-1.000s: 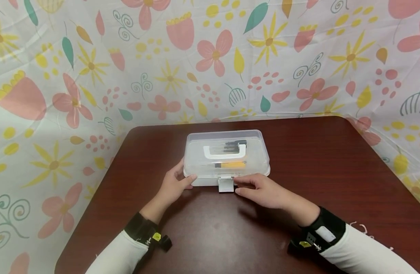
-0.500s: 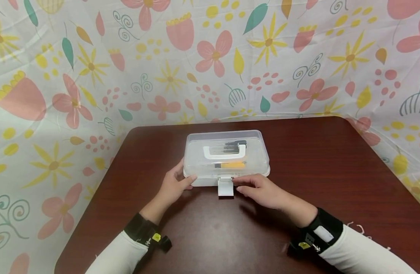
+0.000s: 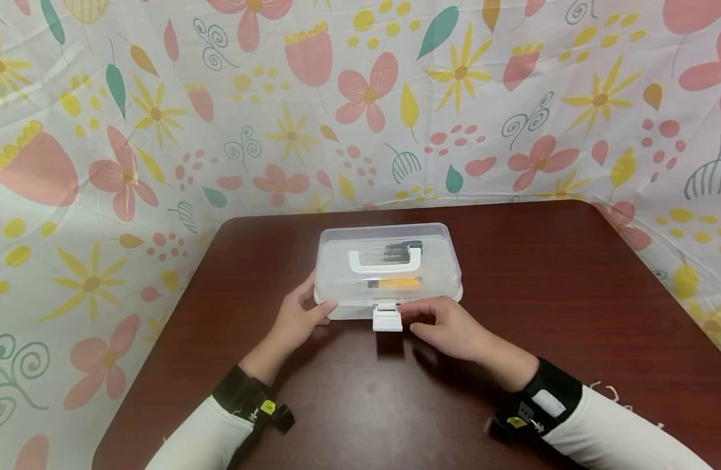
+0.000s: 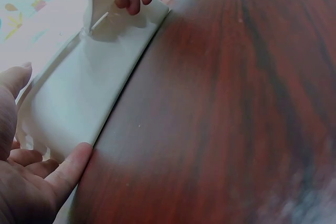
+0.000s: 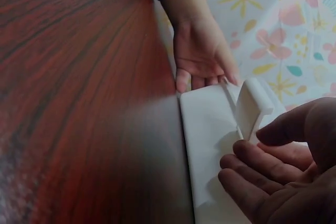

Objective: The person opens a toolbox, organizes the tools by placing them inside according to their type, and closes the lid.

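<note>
A clear-lidded plastic toolbox (image 3: 337, 261) with a white base lies on the table, its lid down. Its white front latch (image 3: 387, 320) sticks outward from the front, as the right wrist view shows too. My left hand (image 3: 298, 318) grips the box's left end, thumb over the front edge and fingers round the side. Beside the latch is my right hand (image 3: 451, 324), with loosely bent fingers and the index fingertip at the latch's right edge. Through the lid show a yellow-handled tool (image 3: 396, 282) and several dark-handled tools (image 3: 401, 250). A white carry handle (image 3: 386, 262) lies flat on the lid.
The box stands near the middle of a dark reddish-brown table (image 3: 531, 261). Behind and on both sides hangs a flower-patterned cloth (image 3: 484, 98). Both wrists wear black straps with small cameras, and loose white threads (image 3: 607, 390) show by the right sleeve.
The latch has swung out and up from the front of the box, and a shadow now shows below it. The right hand shifts slightly beside it; the left hand stays put.
</note>
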Demonstrator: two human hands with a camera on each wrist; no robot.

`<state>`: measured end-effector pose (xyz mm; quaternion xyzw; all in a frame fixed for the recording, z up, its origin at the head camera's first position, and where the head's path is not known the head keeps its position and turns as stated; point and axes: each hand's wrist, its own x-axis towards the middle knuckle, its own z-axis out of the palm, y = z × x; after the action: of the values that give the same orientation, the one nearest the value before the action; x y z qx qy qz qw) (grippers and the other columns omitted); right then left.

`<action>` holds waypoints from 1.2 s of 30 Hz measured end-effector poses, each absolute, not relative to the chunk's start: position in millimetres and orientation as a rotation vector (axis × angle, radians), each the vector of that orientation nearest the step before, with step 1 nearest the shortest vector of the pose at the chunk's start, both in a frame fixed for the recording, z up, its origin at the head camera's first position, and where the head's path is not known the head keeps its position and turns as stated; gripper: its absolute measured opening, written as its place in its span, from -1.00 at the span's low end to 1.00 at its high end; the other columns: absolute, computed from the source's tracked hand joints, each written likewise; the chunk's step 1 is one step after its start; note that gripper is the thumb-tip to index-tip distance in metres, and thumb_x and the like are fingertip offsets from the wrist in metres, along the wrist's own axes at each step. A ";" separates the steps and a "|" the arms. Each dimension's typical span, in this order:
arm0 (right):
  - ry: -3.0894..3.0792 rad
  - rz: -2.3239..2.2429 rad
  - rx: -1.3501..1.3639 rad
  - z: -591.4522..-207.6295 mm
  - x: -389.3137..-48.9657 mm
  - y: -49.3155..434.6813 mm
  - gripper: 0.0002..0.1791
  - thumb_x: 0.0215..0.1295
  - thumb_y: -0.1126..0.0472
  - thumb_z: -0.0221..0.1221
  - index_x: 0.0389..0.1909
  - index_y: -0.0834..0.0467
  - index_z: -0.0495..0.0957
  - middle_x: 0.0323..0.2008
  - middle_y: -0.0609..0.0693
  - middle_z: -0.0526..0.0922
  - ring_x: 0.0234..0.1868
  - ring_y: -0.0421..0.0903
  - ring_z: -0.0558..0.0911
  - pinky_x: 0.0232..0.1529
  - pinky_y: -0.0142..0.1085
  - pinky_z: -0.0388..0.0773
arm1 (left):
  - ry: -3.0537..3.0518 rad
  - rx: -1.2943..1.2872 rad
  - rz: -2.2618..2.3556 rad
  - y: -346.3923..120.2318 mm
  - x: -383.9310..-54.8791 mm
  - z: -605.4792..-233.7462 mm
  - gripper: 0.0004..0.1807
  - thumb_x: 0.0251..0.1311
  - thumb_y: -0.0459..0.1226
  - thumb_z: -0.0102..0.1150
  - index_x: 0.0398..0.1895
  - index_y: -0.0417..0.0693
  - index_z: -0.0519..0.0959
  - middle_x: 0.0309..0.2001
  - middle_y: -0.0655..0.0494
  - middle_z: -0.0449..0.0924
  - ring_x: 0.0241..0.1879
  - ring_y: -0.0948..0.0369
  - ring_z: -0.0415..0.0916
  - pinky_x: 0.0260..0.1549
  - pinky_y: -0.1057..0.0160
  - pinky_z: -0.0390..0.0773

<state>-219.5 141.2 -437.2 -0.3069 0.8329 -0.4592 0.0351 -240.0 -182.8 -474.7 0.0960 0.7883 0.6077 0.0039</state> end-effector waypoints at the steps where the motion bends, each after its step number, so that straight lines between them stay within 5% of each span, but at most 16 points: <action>1: 2.555 -1.417 -0.925 -437.5 -219.7 140.9 -0.64 0.28 0.41 0.26 0.10 0.24 0.71 -0.07 0.01 0.83 0.00 -0.21 0.70 0.06 -0.42 0.61 | 2.472 0.303 1.905 -183.0 -239.8 -474.7 -0.11 0.27 -0.13 0.42 0.58 0.52 0.17 0.51 0.26 0.36 -0.08 0.06 0.69 -0.31 -0.05 0.78; 10: 2.566 -1.500 -0.792 -440.6 -222.9 136.7 -0.70 0.19 0.22 0.46 -0.05 0.16 0.78 -0.18 -0.02 0.85 -0.08 -0.19 0.75 -0.03 -0.42 0.64 | 2.492 0.310 1.888 -183.5 -239.5 -474.5 -0.12 0.28 -0.12 0.41 0.57 0.57 0.17 0.52 0.28 0.35 -0.07 0.06 0.70 -0.34 0.05 0.78; 19: 2.693 -1.463 -0.785 -438.4 -222.8 131.4 -0.92 0.25 0.14 0.43 -0.32 0.07 0.81 -0.39 -0.15 0.79 -0.33 -0.36 0.62 -0.22 -0.43 0.60 | 2.494 0.304 1.881 -182.4 -238.3 -471.8 -0.11 0.28 -0.14 0.41 0.58 0.54 0.16 0.52 0.27 0.35 -0.04 0.07 0.70 -0.34 0.05 0.78; 25: 2.679 -1.474 -0.791 -435.6 -223.0 128.0 -0.77 0.37 0.12 0.33 -0.49 0.10 0.74 -0.57 -0.12 0.67 -0.52 -0.33 0.51 -0.42 -0.42 0.51 | 2.492 0.303 1.885 -181.9 -237.2 -470.8 -0.12 0.29 -0.16 0.40 0.59 0.47 0.16 0.52 0.22 0.35 -0.04 0.07 0.71 -0.34 0.07 0.78; 36: 2.887 -1.271 -0.822 -434.4 -224.0 123.3 -0.65 0.45 0.11 0.24 -0.60 0.02 0.70 -0.64 -0.25 0.63 -0.53 -0.37 0.49 -0.41 -0.43 0.48 | 2.499 0.297 1.877 -182.6 -237.4 -472.2 -0.12 0.27 -0.09 0.42 0.57 0.55 0.18 0.50 0.23 0.38 -0.02 0.05 0.71 -0.34 0.06 0.79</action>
<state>-224.0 123.3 -434.4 -0.2517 0.8842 -0.3891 -0.0590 -237.4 -182.6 -472.2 0.0948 0.7960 0.5978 0.0013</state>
